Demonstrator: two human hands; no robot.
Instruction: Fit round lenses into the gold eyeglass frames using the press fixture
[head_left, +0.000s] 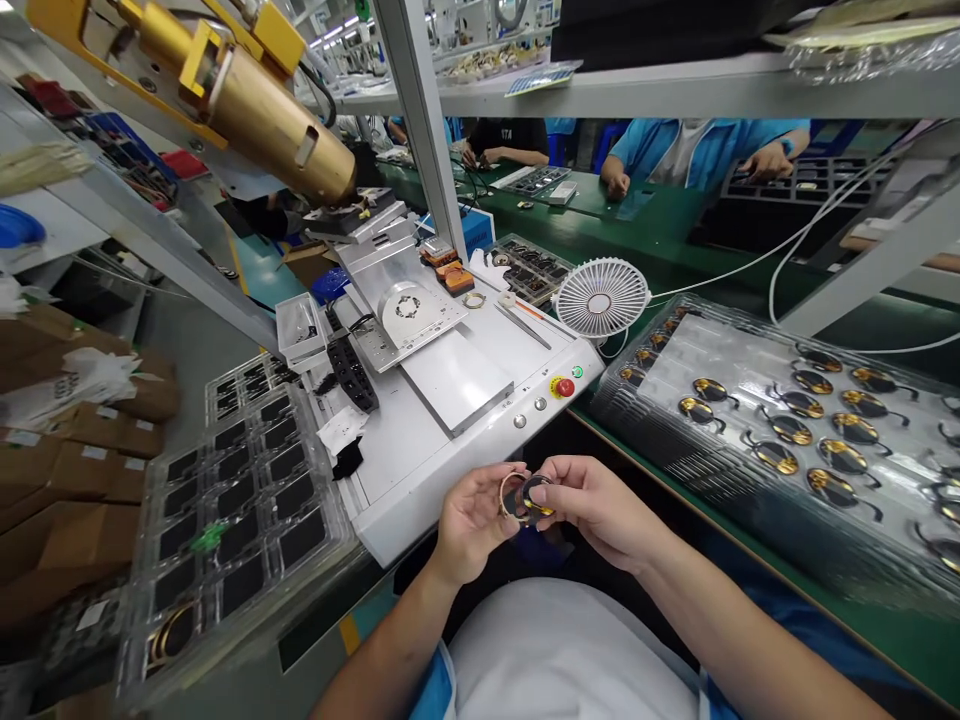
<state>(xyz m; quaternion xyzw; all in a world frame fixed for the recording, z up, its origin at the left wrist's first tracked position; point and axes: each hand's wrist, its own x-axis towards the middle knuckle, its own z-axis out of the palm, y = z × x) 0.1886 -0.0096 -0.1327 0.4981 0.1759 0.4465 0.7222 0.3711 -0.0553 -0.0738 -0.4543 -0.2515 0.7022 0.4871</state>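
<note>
Just in front of my body, both hands are raised close together before the machine's front edge. My left hand (474, 515) pinches a thin gold-coloured ring (507, 492), like a watch bezel. Between the fingers of my right hand (589, 500) is a small round dark part (537, 490) with gold-coloured film, much like the round pieces in the tray on the right. Ring and round part are side by side and overlap in view; I cannot tell whether they touch. My fingertips partly cover both.
A white machine (450, 440) with a red emergency button (564, 387) stands ahead, tweezers (523, 326) on top. A gold cylinder (281, 130) hangs above. Right is a stacked tray (660, 350) of round parts; left, a black-pocketed tray (247, 490). A white fan (598, 300) stands behind; co-workers sit opposite.
</note>
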